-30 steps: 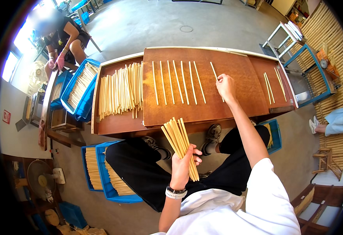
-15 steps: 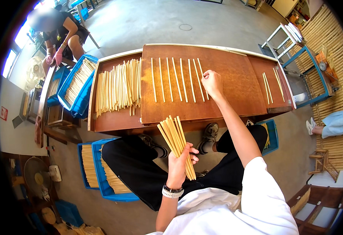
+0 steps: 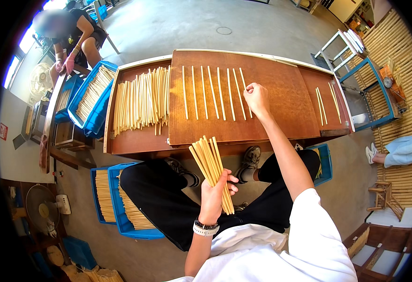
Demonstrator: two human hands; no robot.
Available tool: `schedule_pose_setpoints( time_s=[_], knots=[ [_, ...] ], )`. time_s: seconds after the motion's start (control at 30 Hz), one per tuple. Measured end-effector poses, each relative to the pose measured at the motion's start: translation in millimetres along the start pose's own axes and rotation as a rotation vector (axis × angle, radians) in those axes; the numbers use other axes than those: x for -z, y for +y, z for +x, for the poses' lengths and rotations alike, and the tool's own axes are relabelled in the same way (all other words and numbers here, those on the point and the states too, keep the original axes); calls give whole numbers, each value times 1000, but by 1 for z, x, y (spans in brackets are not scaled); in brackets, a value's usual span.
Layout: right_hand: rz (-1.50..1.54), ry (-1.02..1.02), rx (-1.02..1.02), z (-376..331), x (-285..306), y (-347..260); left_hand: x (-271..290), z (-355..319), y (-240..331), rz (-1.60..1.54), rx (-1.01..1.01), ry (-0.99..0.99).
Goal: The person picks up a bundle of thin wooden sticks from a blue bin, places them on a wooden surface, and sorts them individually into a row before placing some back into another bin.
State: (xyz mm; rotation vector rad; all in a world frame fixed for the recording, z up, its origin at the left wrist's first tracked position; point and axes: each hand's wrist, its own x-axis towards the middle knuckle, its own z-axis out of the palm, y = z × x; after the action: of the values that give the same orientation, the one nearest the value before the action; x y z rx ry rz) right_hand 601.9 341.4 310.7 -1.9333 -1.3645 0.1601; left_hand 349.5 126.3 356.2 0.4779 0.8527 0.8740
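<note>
My left hand [image 3: 214, 193] grips a bundle of pale bamboo sticks [image 3: 210, 163] upright above my lap. My right hand [image 3: 256, 97] reaches onto the raised brown board [image 3: 281, 103], its fingers pinched on the rightmost stick of a row of several sticks [image 3: 213, 91] laid side by side. A big loose pile of the same sticks [image 3: 142, 102] lies on the left part of the wooden table [image 3: 131, 143]. Two or three sticks [image 3: 326, 103] lie apart at the table's right end.
Blue crates of sticks [image 3: 91, 96] stand left of the table, and more blue crates [image 3: 116, 207] sit on the floor by my left leg. Another person [image 3: 72, 37] sits at the far left. A blue metal frame [image 3: 370, 89], bamboo poles and someone's legs [image 3: 398, 150] are on the right.
My right hand moved left along the board, from the right of the row to its rightmost stick. The bundle in my left hand stayed in place.
</note>
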Motion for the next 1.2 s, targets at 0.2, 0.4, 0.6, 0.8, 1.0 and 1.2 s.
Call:
schedule_pose_setpoints(
  time_s=[0.2,0.4,0.6,0.8,1.0,1.2],
  knots=[
    [2,-15,-23,-1,3,-1,-1,0,0,6,2,4],
    [2,-9,-16,-1,5,3,0,0,-2,3,-3,-8],
    [-15,-16,-25,1,7,8,-4,-1,1,8,16,19],
    [-38,-31,-40,4,10,12,-3,-1,1,8,22,19],
    [-63,-23,-14,6,13,19,-2,0,-1,1,17,5],
    [-65,-27,-20,8,16,22,-1,0,-1,7,15,6]
  ],
)
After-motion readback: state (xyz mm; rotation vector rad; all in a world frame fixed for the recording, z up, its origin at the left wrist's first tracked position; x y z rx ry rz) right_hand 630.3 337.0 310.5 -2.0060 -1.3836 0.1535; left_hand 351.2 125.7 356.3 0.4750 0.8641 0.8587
